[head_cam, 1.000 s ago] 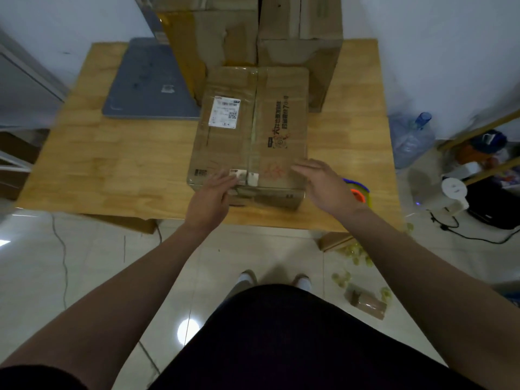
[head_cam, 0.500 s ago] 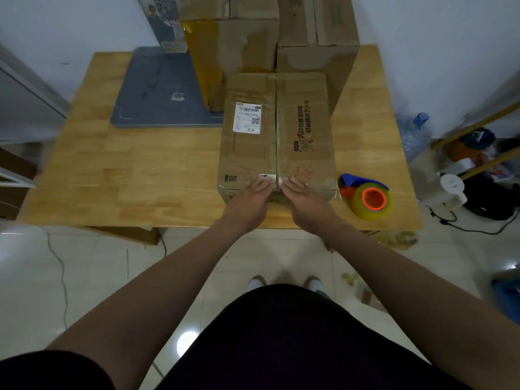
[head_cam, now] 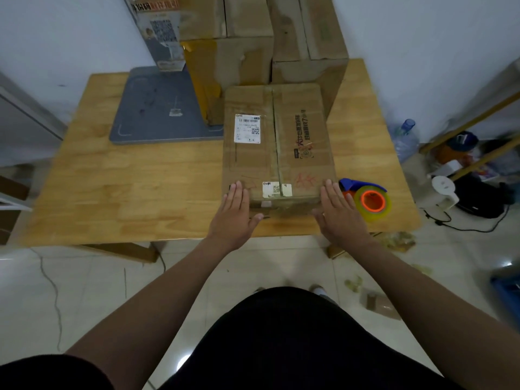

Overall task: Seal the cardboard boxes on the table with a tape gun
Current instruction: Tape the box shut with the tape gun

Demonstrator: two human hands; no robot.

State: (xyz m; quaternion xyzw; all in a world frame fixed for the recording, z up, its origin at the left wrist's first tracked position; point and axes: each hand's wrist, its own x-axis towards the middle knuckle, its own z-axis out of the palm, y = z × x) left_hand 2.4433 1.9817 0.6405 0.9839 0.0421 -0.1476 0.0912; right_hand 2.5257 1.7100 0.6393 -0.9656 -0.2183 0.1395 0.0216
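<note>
Now box (head_cam: 278, 147) between flat hands (head_cam: 235, 212) (head_cam: 339, 213), tape gun (head_cam: 368, 199) right.

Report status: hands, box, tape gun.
Left hand and right hand open, flat at near corners of cardboard box. Tape gun untouched on table, beside right hand. Nothing in the way.

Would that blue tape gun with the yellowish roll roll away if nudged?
Probably not: the blue tape gun with the yellowish roll seems to lie on its side, so it should slide. It sits near the wooden table's front edge; a push might drop it.
</note>
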